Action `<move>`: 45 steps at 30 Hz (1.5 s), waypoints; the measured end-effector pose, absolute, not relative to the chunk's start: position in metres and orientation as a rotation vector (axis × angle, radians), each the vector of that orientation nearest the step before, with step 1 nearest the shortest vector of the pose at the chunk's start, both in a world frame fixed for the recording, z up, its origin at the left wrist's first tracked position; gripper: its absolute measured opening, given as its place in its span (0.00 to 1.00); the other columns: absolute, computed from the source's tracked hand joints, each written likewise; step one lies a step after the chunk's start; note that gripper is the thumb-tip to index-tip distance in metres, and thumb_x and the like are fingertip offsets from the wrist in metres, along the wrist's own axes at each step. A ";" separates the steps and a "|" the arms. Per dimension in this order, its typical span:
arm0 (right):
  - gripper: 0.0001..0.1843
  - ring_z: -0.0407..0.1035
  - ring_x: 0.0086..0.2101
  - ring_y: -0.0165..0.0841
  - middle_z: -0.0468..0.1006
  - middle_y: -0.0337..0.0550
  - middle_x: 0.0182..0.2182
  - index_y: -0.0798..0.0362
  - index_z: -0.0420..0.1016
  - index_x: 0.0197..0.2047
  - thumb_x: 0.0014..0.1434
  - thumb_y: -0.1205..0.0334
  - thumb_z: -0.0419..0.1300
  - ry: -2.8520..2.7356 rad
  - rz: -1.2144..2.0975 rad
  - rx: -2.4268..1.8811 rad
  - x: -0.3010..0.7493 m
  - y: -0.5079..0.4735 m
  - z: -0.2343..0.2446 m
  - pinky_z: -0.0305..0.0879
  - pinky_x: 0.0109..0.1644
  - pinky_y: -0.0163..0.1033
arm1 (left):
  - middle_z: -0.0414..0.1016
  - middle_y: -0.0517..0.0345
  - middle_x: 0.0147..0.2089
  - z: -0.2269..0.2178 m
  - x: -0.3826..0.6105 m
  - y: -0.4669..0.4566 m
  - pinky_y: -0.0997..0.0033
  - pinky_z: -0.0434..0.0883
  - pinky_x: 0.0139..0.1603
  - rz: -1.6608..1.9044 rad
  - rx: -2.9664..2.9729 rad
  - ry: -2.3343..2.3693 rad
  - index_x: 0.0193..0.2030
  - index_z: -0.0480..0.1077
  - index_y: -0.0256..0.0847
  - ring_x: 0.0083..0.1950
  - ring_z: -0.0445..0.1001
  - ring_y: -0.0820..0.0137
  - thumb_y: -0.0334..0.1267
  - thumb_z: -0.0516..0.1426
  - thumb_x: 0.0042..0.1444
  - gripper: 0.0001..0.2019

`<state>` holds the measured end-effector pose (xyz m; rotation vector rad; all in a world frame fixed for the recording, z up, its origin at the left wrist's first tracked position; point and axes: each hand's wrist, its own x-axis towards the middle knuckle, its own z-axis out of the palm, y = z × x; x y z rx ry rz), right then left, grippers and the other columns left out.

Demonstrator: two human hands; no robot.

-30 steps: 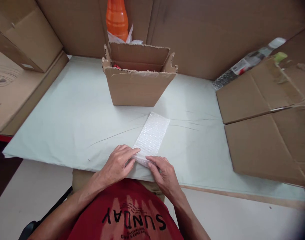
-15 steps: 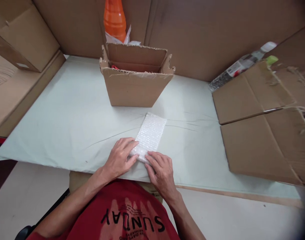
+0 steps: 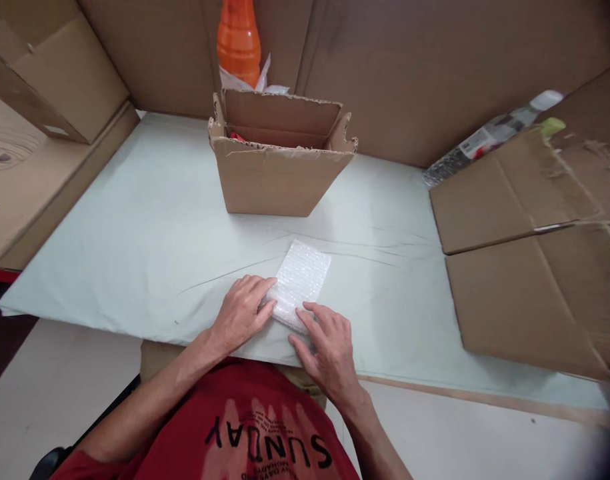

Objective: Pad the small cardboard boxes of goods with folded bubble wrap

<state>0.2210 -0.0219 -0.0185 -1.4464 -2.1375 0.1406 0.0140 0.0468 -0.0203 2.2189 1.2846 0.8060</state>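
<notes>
A strip of clear bubble wrap [image 3: 305, 270] lies slantwise on the cloth-covered table, its near end folded over into a thicker bundle. Whether anything is inside the fold cannot be made out. My left hand [image 3: 242, 308] grips the bundle at its left end, thumb in front and fingers behind. At the right end, my right hand [image 3: 327, 340] rests its fingertips on the wrap. Its thumb stands apart from the fingers, off the bundle, so this hand is open.
An open cardboard box [image 3: 285, 180] with something red inside stands beyond the wrap. Behind it is an orange bottle [image 3: 239, 43]. Cardboard boxes [image 3: 529, 293] with a clear plastic bottle [image 3: 489, 140] are at right; more boxes [image 3: 59, 73] are at left.
The bubble wrap's flat part is shorter, with more of it folded into the near bundle. My right thumb has come away from the wrap. The view has shifted slightly.
</notes>
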 end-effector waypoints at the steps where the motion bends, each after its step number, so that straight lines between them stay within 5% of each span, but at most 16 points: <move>1: 0.16 0.70 0.50 0.44 0.78 0.52 0.51 0.52 0.71 0.57 0.66 0.64 0.59 -2.147 0.142 -1.446 0.220 -0.021 -0.020 0.63 0.51 0.50 | 0.77 0.45 0.49 -0.020 0.014 0.046 0.54 0.72 0.52 0.836 2.217 1.271 0.56 0.70 0.36 0.51 0.74 0.57 0.33 0.55 0.63 0.15; 5: 0.15 0.73 0.44 0.40 0.81 0.47 0.45 0.51 0.70 0.57 0.68 0.66 0.57 -2.050 0.273 -1.425 0.221 -0.016 -0.024 0.65 0.48 0.47 | 0.73 0.44 0.58 -0.015 0.006 0.037 0.53 0.69 0.60 0.894 2.183 1.073 0.60 0.67 0.39 0.60 0.70 0.58 0.29 0.56 0.59 0.21; 9: 0.14 0.73 0.39 0.37 0.82 0.44 0.41 0.50 0.72 0.56 0.69 0.61 0.57 -2.009 0.505 -1.429 0.225 -0.016 -0.020 0.68 0.44 0.44 | 0.78 0.51 0.49 -0.012 0.001 0.031 0.58 0.72 0.54 0.871 2.077 1.043 0.60 0.67 0.41 0.51 0.74 0.63 0.26 0.55 0.59 0.22; 14: 0.15 0.72 0.48 0.41 0.78 0.51 0.50 0.52 0.71 0.56 0.67 0.63 0.59 -2.014 0.250 -1.479 0.226 -0.019 -0.015 0.65 0.49 0.47 | 0.79 0.49 0.45 -0.018 0.008 0.042 0.58 0.73 0.48 0.832 2.126 1.158 0.59 0.68 0.37 0.45 0.75 0.63 0.30 0.55 0.61 0.19; 20: 0.16 0.70 0.50 0.45 0.77 0.52 0.52 0.52 0.72 0.56 0.66 0.63 0.59 -2.162 0.124 -1.488 0.221 -0.016 -0.021 0.63 0.52 0.50 | 0.78 0.46 0.48 -0.020 0.017 0.052 0.51 0.72 0.53 0.787 2.133 1.316 0.57 0.69 0.37 0.49 0.74 0.58 0.35 0.54 0.63 0.16; 25: 0.14 0.74 0.44 0.40 0.82 0.48 0.46 0.52 0.74 0.55 0.67 0.64 0.58 -1.936 0.265 -1.524 0.220 -0.002 -0.028 0.67 0.49 0.46 | 0.74 0.48 0.50 -0.017 0.012 0.035 0.57 0.73 0.49 0.934 1.484 1.408 0.62 0.64 0.40 0.45 0.74 0.63 0.41 0.59 0.59 0.25; 30: 0.15 0.77 0.41 0.37 0.83 0.45 0.44 0.51 0.76 0.54 0.66 0.57 0.59 -1.626 0.772 -1.551 0.208 -0.005 -0.020 0.72 0.45 0.40 | 0.73 0.47 0.54 -0.012 0.017 0.021 0.60 0.71 0.55 0.998 0.691 1.089 0.68 0.55 0.38 0.53 0.74 0.62 0.40 0.65 0.50 0.39; 34: 0.14 0.74 0.50 0.40 0.81 0.47 0.50 0.49 0.78 0.50 0.64 0.56 0.61 -1.624 0.865 -1.501 0.207 -0.010 -0.020 0.70 0.56 0.46 | 0.77 0.53 0.46 -0.007 0.023 0.024 0.68 0.69 0.51 1.018 0.504 1.023 0.70 0.53 0.37 0.46 0.74 0.68 0.37 0.66 0.46 0.44; 38: 0.28 0.67 0.60 0.46 0.71 0.53 0.62 0.49 0.72 0.61 0.59 0.50 0.65 -1.529 0.835 -1.508 0.219 -0.006 -0.021 0.68 0.60 0.51 | 0.77 0.53 0.48 -0.005 0.025 0.024 0.70 0.68 0.52 1.027 0.589 0.970 0.71 0.53 0.38 0.48 0.74 0.68 0.36 0.65 0.50 0.42; 40: 0.34 0.72 0.55 0.45 0.74 0.54 0.60 0.50 0.69 0.63 0.56 0.49 0.67 -1.520 0.979 -1.464 0.222 -0.002 -0.018 0.72 0.55 0.47 | 0.77 0.52 0.47 -0.007 0.026 0.023 0.68 0.69 0.52 1.000 0.676 0.959 0.72 0.52 0.38 0.47 0.75 0.67 0.38 0.63 0.53 0.41; 45: 0.15 0.75 0.35 0.36 0.83 0.44 0.36 0.53 0.80 0.44 0.60 0.51 0.64 -1.517 1.128 -1.459 0.217 0.009 -0.008 0.73 0.40 0.37 | 0.77 0.46 0.50 -0.011 0.019 0.033 0.60 0.75 0.50 1.017 1.163 1.091 0.69 0.55 0.38 0.48 0.77 0.63 0.41 0.59 0.58 0.33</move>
